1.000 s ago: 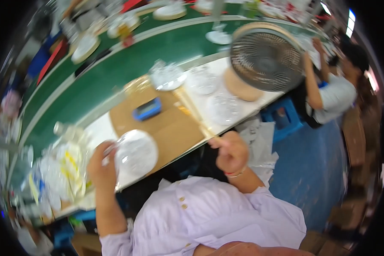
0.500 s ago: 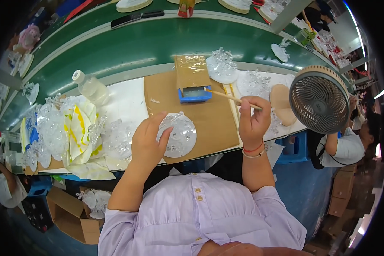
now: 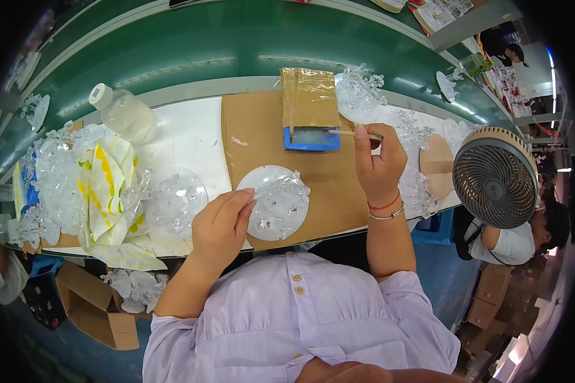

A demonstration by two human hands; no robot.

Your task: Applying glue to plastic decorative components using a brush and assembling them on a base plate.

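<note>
My right hand [image 3: 380, 163] pinches a thin wooden-handled brush [image 3: 348, 133]. The brush's far end is at a small blue tray [image 3: 312, 147] partly covered by a cardboard piece wrapped in shiny tape [image 3: 316, 96]. A round white disc [image 3: 271, 231] bearing clear plastic pieces lies on the brown cardboard sheet in front of me. At the disc's left edge, the thumb and fingers of my left hand [image 3: 218, 225] are closed on the end of a clear plastic piece [image 3: 281, 189]; what exactly lies between the fingertips is partly hidden.
A capped bottle of pale liquid [image 3: 126, 115] stands at left, near a yellow-and-white crumpled wrapper [image 3: 108, 191] and heaped clear plastic parts [image 3: 61, 179]. Another clear-decorated disc [image 3: 358, 102] sits behind the tray. A round fan [image 3: 495, 179] stands at right. A green conveyor [image 3: 236, 57] runs behind.
My left hand's fingers have closed together at the disc, taking hold of a clear piece. The brush has turned flatter, its end lower at the tray. The whole view has shifted slightly.
</note>
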